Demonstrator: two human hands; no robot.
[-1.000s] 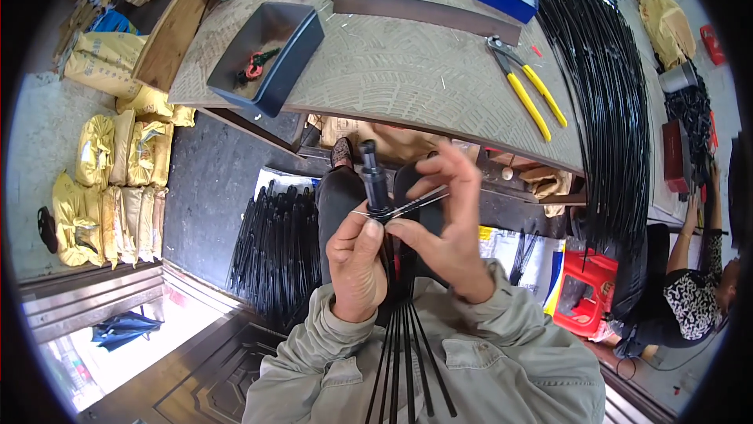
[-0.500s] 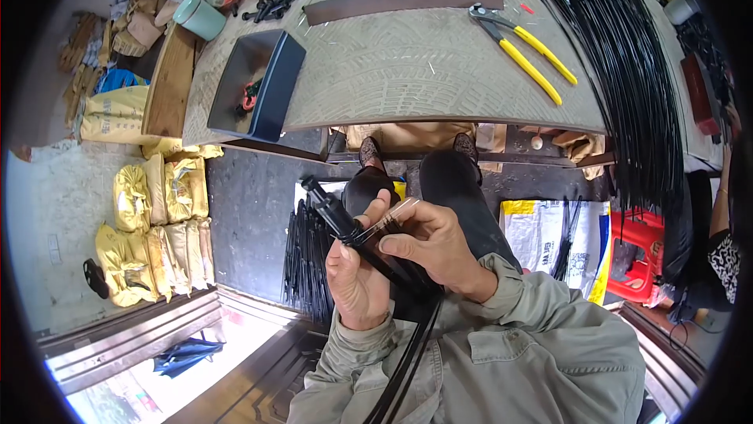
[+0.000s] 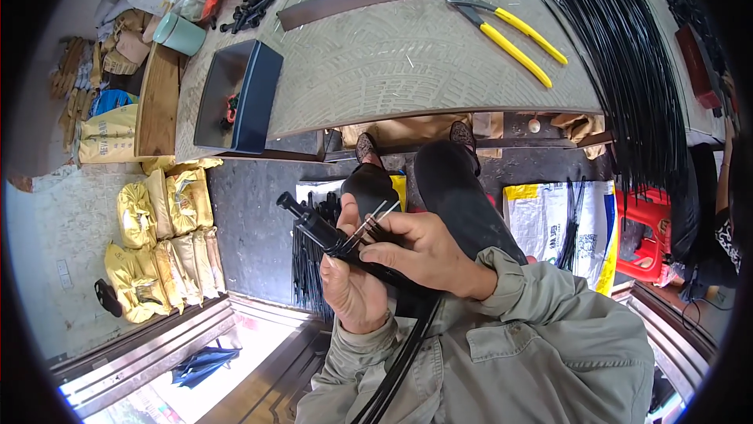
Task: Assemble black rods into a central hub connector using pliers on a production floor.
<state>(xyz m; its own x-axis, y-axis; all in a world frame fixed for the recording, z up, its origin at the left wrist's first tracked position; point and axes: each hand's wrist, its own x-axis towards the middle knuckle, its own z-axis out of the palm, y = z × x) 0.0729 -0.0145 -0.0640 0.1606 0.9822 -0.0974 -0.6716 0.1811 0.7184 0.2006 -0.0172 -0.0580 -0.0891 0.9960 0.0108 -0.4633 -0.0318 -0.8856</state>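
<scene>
Our left hand [image 3: 353, 298] has its fingers clamped around the tilted hub [image 3: 312, 223]; our right hand [image 3: 431, 261], beside it, pinches thin wires [image 3: 365, 227]. Should that pinch loosen or the hub roll, we could lose the wires.

- Black stepped cylinder [image 3: 312, 225], near the middle of the frame: a narrow, knob-like end, then a collar and a thicker body. It tilts, narrow end toward the upper left, the lower part held in the left hand [image 3: 354, 294].
- Thin pale wires [image 3: 380, 211], slender and straight, slanting up beside the cylinder, just left of centre, at the fingers of the right hand [image 3: 430, 258].
- Long black rods [image 3: 404, 353], bunched close, slanting to the bottom edge; their upper ends are hidden.
</scene>
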